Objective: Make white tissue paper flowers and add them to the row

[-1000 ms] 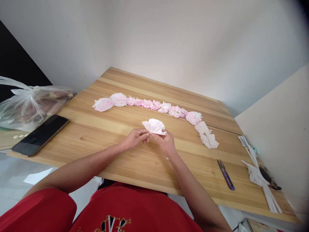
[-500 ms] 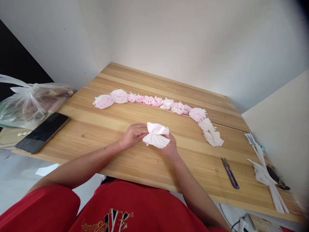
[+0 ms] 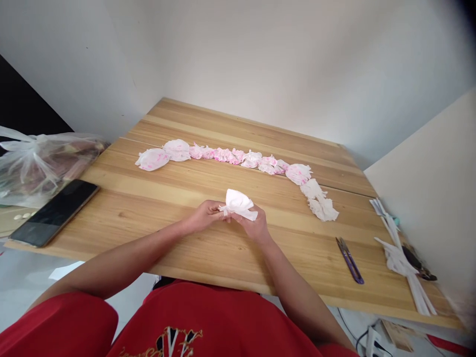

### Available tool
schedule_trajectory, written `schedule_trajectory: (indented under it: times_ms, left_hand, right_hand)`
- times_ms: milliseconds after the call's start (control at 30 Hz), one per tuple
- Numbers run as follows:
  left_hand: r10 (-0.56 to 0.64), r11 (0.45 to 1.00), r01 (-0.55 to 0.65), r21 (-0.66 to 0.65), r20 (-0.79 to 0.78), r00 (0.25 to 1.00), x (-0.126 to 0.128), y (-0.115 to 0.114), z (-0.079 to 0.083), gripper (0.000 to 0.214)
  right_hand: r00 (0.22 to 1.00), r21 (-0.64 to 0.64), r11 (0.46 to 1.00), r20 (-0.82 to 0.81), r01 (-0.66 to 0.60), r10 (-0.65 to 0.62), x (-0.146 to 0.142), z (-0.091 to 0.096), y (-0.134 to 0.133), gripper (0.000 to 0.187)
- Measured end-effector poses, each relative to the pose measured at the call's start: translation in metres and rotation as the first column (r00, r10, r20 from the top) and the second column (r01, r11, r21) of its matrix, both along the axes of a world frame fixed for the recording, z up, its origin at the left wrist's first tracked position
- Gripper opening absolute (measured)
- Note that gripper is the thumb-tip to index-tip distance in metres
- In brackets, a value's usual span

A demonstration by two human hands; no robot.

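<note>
Between my two hands, above the near part of the wooden table (image 3: 148, 198), is a gathered piece of white tissue paper (image 3: 238, 202), its upper part fanned out. My left hand (image 3: 208, 216) pinches its left edge. My right hand (image 3: 254, 224) grips it from the right and below, with some fingers hidden behind the paper. Farther back, a curved row of crumpled white and pink tissue pieces (image 3: 229, 155) lies across the table, bending toward me at both ends.
Purple-handled thread snips (image 3: 349, 261) lie at the right. Beyond them are white strips tied in a bundle (image 3: 399, 259) and a dark tool (image 3: 416, 263). On the left are a phone (image 3: 54, 212) and a tied plastic bag (image 3: 48, 161). Walls (image 3: 260, 64) border the table's back and right.
The tissue has turned and folded from a flat, two-lobed bow shape into one upright fan. My hands have come closer together around it. The view has shifted slightly.
</note>
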State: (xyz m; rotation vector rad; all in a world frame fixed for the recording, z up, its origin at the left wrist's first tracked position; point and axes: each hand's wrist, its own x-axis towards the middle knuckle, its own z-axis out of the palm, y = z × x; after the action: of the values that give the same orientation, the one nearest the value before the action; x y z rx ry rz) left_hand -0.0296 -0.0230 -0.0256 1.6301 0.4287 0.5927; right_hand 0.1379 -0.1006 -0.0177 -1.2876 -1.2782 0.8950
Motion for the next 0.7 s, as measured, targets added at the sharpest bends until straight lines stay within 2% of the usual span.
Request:
schedule_trajectory:
  times_ms: [133, 200, 300, 400, 467, 533, 600, 633, 667, 700]
  left_hand:
    - [-0.16, 0.977, 0.159, -0.14, 0.004, 0.987, -0.001, -0.001, 0.008, 0.038]
    - [-0.219, 0.954, 0.225, -0.199, 0.052, 0.974, -0.001, -0.003, 0.01, 0.037]
    - [-0.232, 0.918, 0.251, -0.307, 0.1, 0.968, 0.0, -0.005, 0.009, 0.035]
    - [-0.229, 0.874, 0.26, -0.411, 0.126, 0.965, 0.002, -0.007, 0.006, 0.033]
    - [-0.204, 0.886, 0.227, -0.404, 0.1, 0.974, 0.003, -0.008, 0.004, 0.035]
    - [-0.117, 0.947, 0.119, -0.298, 0.026, 0.993, 0.004, -0.009, 0.004, 0.039]
    - [0.029, 0.994, -0.036, -0.1, -0.073, 0.997, 0.004, -0.009, 0.005, 0.045]
    - [0.113, 0.993, -0.11, 0.035, -0.108, 0.988, 0.003, -0.009, 0.005, 0.045]
    - [0.201, 0.965, -0.176, 0.192, -0.12, 0.972, 0.003, -0.008, 0.005, 0.043]
    - [0.279, 0.905, -0.224, 0.363, -0.107, 0.954, 0.001, -0.008, 0.004, 0.039]
  right_hand:
    - [0.971, -0.046, 0.973, -0.09, -0.228, 0.223, 0.001, 0.006, -0.002, 0.033]
    - [0.949, -0.056, 0.954, -0.14, -0.294, 0.284, 0.001, 0.006, -0.003, 0.033]
    - [0.93, -0.083, 0.944, -0.22, -0.32, 0.295, 0.0, 0.004, -0.005, 0.03]
    - [0.918, -0.098, 0.952, -0.309, -0.291, 0.249, -0.001, -0.001, -0.004, 0.03]
    - [0.923, -0.088, 0.97, -0.337, -0.225, 0.184, -0.003, -0.006, -0.002, 0.027]
    - [0.929, -0.067, 0.99, -0.359, -0.123, 0.091, -0.007, -0.01, 0.002, 0.026]
    - [0.919, -0.047, 0.999, -0.393, -0.001, -0.017, -0.016, -0.014, 0.006, 0.028]
    - [0.908, -0.041, 0.997, -0.413, 0.059, -0.071, -0.021, -0.015, 0.008, 0.03]
    - [0.893, -0.036, 0.993, -0.433, 0.116, -0.121, -0.027, -0.016, 0.009, 0.03]
    - [0.876, -0.038, 0.986, -0.453, 0.165, -0.164, -0.033, -0.016, 0.01, 0.03]
